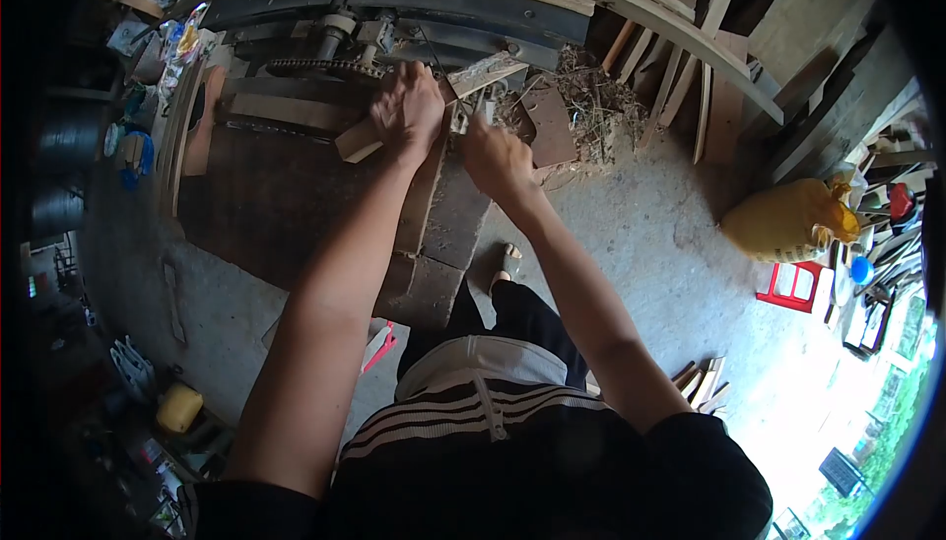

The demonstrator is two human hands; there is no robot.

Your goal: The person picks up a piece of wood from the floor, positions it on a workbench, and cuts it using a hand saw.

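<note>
One wooden strip (422, 200) lies on the dark bench (266, 190), near my left hand (409, 111). My right hand (499, 157), curled, is apart from the left (I cannot tell what either grips). Shavings (603, 97) lie beyond, then a yellow sack (780, 220).

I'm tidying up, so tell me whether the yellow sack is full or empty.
Filled, not empty: the sack bulges roundly and doesn't lie flat. What is inside cannot be seen.
</note>
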